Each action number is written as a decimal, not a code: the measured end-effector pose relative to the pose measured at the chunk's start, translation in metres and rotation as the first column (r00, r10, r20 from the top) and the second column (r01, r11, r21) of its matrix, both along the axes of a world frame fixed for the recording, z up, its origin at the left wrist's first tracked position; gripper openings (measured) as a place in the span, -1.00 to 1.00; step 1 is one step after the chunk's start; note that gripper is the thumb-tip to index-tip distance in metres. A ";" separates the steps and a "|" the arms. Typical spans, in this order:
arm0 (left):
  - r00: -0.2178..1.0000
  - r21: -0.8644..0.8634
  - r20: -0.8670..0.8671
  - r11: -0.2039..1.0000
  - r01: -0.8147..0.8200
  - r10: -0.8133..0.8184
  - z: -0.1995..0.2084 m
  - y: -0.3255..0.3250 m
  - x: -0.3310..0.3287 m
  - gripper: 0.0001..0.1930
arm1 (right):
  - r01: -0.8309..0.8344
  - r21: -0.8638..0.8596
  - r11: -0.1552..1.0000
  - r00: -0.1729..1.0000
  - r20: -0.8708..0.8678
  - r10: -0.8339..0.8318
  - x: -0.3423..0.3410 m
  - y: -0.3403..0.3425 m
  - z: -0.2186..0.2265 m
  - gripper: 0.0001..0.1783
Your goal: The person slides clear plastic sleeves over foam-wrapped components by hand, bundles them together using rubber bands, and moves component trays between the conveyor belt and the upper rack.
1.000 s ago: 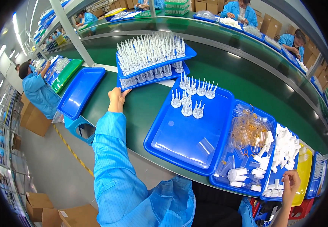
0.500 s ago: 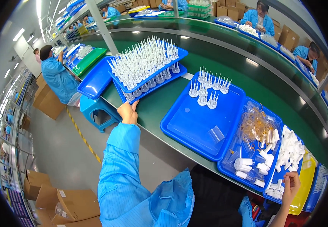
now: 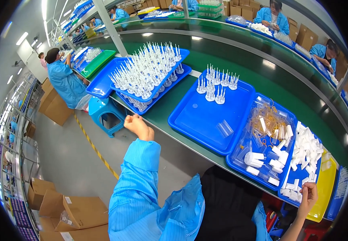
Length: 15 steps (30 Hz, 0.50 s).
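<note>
My left hand [image 3: 140, 126] is held off the bench edge with fingers curled in and nothing visible in them. Just beyond it are two stacked blue trays, the upper one [image 3: 169, 79] tilted on the lower one [image 3: 160, 98]. Both carry many white pronged parts [image 3: 146, 72] standing upright. My right hand [image 3: 309, 197], fingertips together, is at the near end of a blue tray heaped with white plastic pieces [image 3: 308, 146]; whether it pinches one is unclear. Between the hands, a blue tray [image 3: 194, 128] bears several pronged parts [image 3: 210, 93] and clear plastic pieces [image 3: 225, 128].
Another blue tray holds tangled orange bands [image 3: 268, 120], clear pieces and white pieces [image 3: 254, 159]. A yellow tray [image 3: 324, 193] lies far right. A blue stool [image 3: 105, 116] stands by the green bench. Co-workers in blue sit left and across; cardboard boxes [image 3: 77, 213] are on the floor.
My left hand has come off the lower stacked tray's edge, moving toward me with its fingers curled. The right hand stays by the white pieces. The view has shifted slightly.
</note>
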State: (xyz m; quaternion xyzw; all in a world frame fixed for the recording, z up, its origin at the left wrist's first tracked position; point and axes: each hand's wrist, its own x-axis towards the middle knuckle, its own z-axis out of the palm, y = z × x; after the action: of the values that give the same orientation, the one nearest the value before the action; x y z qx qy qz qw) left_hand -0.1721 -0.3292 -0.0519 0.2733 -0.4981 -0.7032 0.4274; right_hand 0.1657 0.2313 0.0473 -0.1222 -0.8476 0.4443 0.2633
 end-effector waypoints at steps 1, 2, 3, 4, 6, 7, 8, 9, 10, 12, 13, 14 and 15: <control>0.987 0.029 -0.141 0.997 -0.076 0.080 0.006 0.002 -0.002 -0.83 | 0.008 -0.020 1.000 1.000 -0.013 -0.008 0.001 0.000 -0.003 -0.96; 0.992 0.053 -0.099 0.995 0.088 -0.082 0.022 0.006 0.001 -0.75 | 0.019 -0.020 1.000 1.000 -0.011 -0.020 0.004 0.001 -0.005 -0.96; 0.969 0.082 -0.059 0.966 0.244 -0.240 0.038 0.008 0.007 -0.68 | 0.033 -0.041 0.999 0.999 -0.005 -0.034 0.007 0.000 -0.007 -0.96; 0.968 0.081 -0.059 0.965 0.249 -0.245 0.051 0.015 0.009 -0.68 | 0.044 -0.062 0.997 0.999 -0.002 -0.044 0.008 -0.001 -0.009 -0.96; 0.910 0.051 0.063 0.912 0.408 -0.411 0.069 0.025 0.010 -0.51 | 0.044 -0.071 0.997 0.999 -0.011 -0.045 0.008 -0.004 -0.012 -0.96; 0.906 0.050 0.066 0.909 0.415 -0.417 0.070 0.025 0.005 -0.51 | 0.043 -0.076 0.996 0.999 -0.022 -0.044 0.008 -0.006 -0.012 -0.96; 0.920 0.042 0.061 0.922 0.385 -0.387 0.073 0.022 0.001 -0.45 | 0.026 -0.093 0.995 0.999 -0.032 -0.029 0.008 -0.007 -0.012 -0.96; 0.933 0.038 0.056 0.934 0.354 -0.356 0.073 0.017 -0.003 -0.40 | 0.026 -0.096 0.995 0.999 -0.033 -0.029 0.007 -0.008 -0.012 -0.96; 0.924 0.001 0.048 0.926 0.379 -0.378 0.062 -0.001 -0.012 -0.34 | 0.027 -0.100 0.995 0.999 -0.039 -0.031 0.007 -0.010 -0.012 -0.96; 0.902 0.059 0.048 0.902 0.427 -0.430 0.061 -0.015 -0.018 -0.66 | 0.034 -0.095 0.995 0.998 -0.040 -0.038 0.013 -0.009 -0.015 -0.96; 0.871 0.114 0.058 0.870 0.479 -0.487 0.064 -0.018 -0.019 -0.78 | 0.047 -0.095 0.994 0.998 -0.037 -0.050 0.016 -0.008 -0.015 -0.96; 0.887 0.107 0.090 0.890 0.444 -0.453 0.070 -0.016 -0.018 -0.87 | 0.049 -0.097 0.994 0.998 -0.038 -0.053 0.018 -0.009 -0.015 -0.96; 0.899 0.123 0.083 0.899 0.419 -0.430 0.072 -0.020 -0.020 -0.87 | 0.052 -0.099 0.994 0.998 -0.038 -0.056 0.019 -0.010 -0.015 -0.95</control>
State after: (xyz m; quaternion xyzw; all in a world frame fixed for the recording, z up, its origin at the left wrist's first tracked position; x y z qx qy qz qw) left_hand -0.1925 -0.3490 0.0200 0.2171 -0.5314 -0.7883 0.2213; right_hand 0.1850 0.2217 0.0322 -0.1488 -0.8156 0.4804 0.2861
